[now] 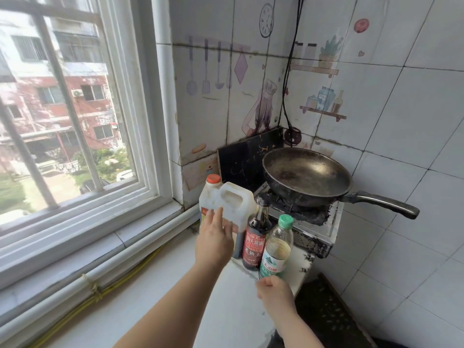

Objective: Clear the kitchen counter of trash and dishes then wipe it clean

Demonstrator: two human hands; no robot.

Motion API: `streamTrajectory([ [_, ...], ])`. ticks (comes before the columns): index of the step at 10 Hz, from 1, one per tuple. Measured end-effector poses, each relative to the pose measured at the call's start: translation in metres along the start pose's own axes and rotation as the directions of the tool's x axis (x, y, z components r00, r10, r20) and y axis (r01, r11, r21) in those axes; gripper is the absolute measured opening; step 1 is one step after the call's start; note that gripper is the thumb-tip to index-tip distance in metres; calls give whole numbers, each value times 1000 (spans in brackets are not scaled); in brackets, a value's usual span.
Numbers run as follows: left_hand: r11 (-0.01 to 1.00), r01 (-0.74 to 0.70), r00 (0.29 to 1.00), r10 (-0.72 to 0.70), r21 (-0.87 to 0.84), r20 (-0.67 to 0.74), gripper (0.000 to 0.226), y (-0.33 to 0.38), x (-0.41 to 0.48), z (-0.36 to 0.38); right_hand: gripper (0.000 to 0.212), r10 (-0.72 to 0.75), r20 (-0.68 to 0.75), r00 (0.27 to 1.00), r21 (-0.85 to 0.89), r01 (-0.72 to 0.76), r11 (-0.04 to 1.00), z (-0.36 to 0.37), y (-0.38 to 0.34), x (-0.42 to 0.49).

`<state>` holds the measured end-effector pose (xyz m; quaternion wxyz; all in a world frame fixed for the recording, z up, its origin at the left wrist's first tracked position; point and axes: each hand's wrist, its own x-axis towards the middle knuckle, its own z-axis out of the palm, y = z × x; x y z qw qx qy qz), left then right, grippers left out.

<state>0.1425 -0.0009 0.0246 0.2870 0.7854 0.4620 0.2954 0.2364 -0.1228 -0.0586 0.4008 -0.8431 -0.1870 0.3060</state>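
Pressing the left hand (214, 241) against the jug (234, 203), fingers straight and slightly spread, forefinger tip up beside the handle. Just right of those fingers, close against the jug: a soy bottle (256, 237). Right of that, a green-capped bottle (277, 247), its base at the right hand (275, 293); thumb by the foot of the label, other fingers hidden, so cannot tell whether gripping or only touching. All three upright on the white counter (163, 297), just beyond the fingertips. Farther past the fingers, a black pan (306, 174) on a grimy stove (313, 219), handle pointing right. Well left of the left fingers, a window (62, 109)
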Motion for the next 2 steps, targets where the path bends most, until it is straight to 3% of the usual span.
streamTrajectory([
  [1, 991, 132, 991, -131, -22, 21, 53, -17, -25, -2, 15, -92, 91, 992, 99, 83, 992, 13, -11, -14],
  [2, 886, 418, 906, -390, -199, 165, 67, -19, -51, -13, 20, -159, 154, 975, 223, 123, 967, 17, -17, -27],
])
